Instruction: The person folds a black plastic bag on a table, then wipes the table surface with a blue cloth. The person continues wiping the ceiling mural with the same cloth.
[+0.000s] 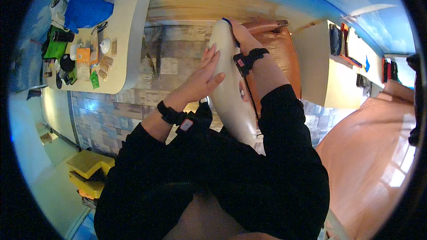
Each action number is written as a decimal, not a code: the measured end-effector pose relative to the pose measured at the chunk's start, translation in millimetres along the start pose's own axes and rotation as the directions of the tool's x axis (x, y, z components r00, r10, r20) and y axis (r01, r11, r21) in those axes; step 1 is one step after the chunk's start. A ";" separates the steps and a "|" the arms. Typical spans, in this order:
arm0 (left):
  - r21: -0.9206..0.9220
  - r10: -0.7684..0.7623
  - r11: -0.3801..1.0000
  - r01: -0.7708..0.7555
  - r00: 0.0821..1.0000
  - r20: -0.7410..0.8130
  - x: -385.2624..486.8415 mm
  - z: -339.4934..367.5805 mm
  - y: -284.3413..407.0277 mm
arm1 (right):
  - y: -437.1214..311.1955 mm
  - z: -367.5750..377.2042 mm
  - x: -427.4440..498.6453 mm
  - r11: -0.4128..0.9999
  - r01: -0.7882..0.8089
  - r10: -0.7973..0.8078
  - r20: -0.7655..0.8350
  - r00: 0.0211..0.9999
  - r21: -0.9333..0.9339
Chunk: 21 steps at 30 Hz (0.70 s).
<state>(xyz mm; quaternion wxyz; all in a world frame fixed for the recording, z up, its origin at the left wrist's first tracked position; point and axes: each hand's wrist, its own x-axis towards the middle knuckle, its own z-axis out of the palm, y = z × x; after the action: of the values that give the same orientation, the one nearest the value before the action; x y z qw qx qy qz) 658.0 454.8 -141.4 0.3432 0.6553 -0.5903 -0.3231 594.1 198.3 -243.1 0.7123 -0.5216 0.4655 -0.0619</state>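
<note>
A long, smooth whitish object with rounded ends [227,96] stands tilted before me, its upper end leaning away; I cannot tell what it is. My left hand [201,76] lies flat on its left side, fingers extended. At its upper right end is my right hand [238,33], partly hidden behind it, beside a small blue edge [227,20]. Whether the right fingers grip it cannot be told. A dark cord [252,98] runs down along its right side. Both wrists wear black straps with small devices.
A brown leather seat [280,56] is just right of the object. At the left, a pale table [116,70] bears a blue cloth, snack packets and a white cup. A white cabinet [313,63] stands at the right, near a large brown leather surface [363,170]. Yellow blocks [88,170] sit lower left.
</note>
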 end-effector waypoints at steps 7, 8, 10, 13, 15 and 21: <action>-0.126 0.042 0.992 -0.004 0.951 0.305 7.3 -34.2 -15.8 | 48.0 23.0 -92.9 0.568 0.689 -0.675 0.224 0.703 -0.450; -0.113 0.040 0.994 -0.003 0.944 0.328 7.4 -36.9 -19.5 | 53.2 22.6 -123.1 0.359 0.758 -0.667 0.418 0.617 -0.545; -0.076 0.041 0.997 -0.014 0.927 0.373 10.1 -41.6 -24.1 | 58.3 30.1 -195.3 0.446 0.675 -0.606 0.357 0.711 -0.587; -0.051 -0.005 0.998 0.029 0.904 0.428 14.8 -45.2 -11.1 | 80.3 24.8 -265.9 0.510 0.553 -0.497 0.300 0.814 -0.658; -0.028 -0.013 0.999 0.028 0.896 0.443 18.1 -45.5 -11.6 | 103.9 6.8 -281.1 0.600 0.477 -0.423 0.252 0.870 -0.641; 0.265 -0.064 0.964 -0.021 0.949 0.308 20.3 -19.8 4.2 | 136.5 -20.1 -260.2 1.000 0.006 -0.012 0.246 0.969 0.024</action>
<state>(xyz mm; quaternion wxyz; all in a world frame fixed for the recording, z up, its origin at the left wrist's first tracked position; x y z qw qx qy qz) 674.1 435.7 -127.2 0.1505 0.6418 -0.6681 -0.3450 379.8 395.0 -197.1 0.7703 -0.5191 0.3704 -0.0051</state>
